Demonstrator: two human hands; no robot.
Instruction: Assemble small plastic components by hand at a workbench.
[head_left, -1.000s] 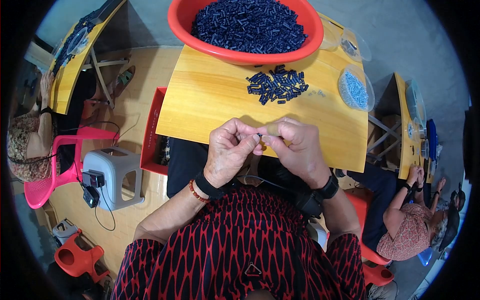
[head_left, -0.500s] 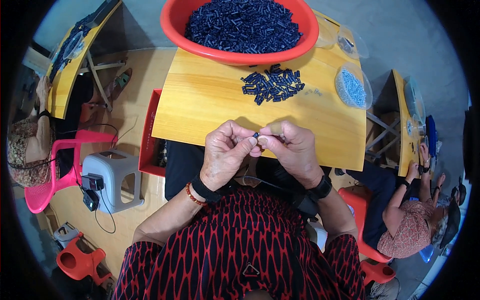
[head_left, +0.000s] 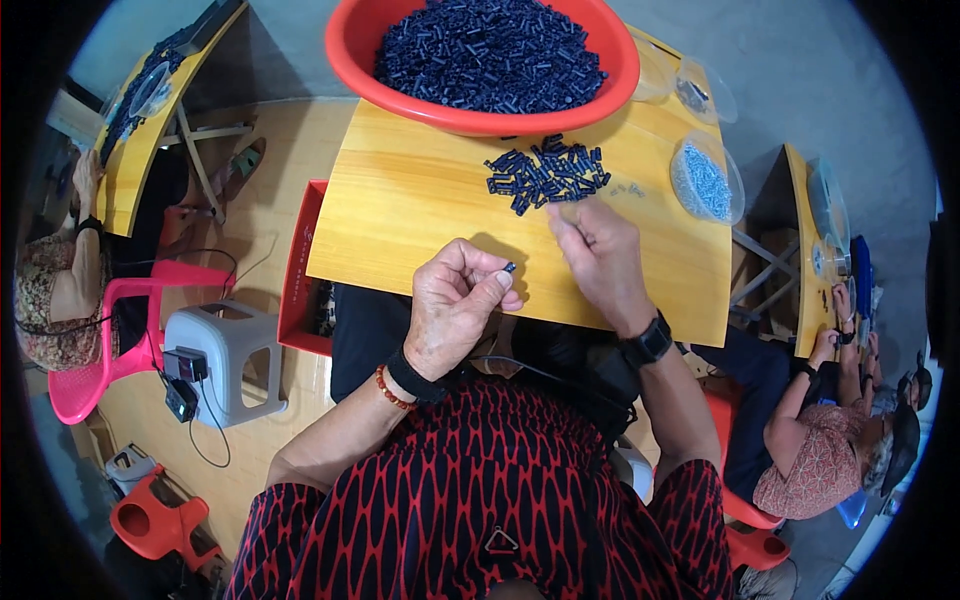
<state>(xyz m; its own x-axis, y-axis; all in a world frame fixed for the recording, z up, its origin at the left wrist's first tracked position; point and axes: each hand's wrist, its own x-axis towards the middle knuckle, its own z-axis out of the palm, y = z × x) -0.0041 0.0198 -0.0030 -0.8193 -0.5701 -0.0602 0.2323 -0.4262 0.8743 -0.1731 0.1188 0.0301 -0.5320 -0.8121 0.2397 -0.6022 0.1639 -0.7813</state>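
Observation:
My left hand point(head_left: 460, 300) is closed over the near edge of the yellow wooden table point(head_left: 400, 220). A small dark blue plastic piece point(head_left: 510, 267) sticks out between its thumb and forefinger. My right hand point(head_left: 600, 255) is stretched over the tabletop, its thumb and fingertips at the near edge of a loose pile of dark blue plastic tubes point(head_left: 548, 172). Its fingers are partly hidden and slightly blurred, so what they hold, if anything, does not show. A few tiny clear bits point(head_left: 628, 190) lie right of the pile.
A red basin point(head_left: 480, 122) full of dark blue tubes stands at the table's far side. Right of it are a tub of light blue pieces point(head_left: 706, 185) and another clear tub point(head_left: 695, 95). A grey stool point(head_left: 225, 350) is at left; people sit on both sides.
My right hand has left the small piece and moved forward to the pile. My left hand stays in place, still pinching the piece.

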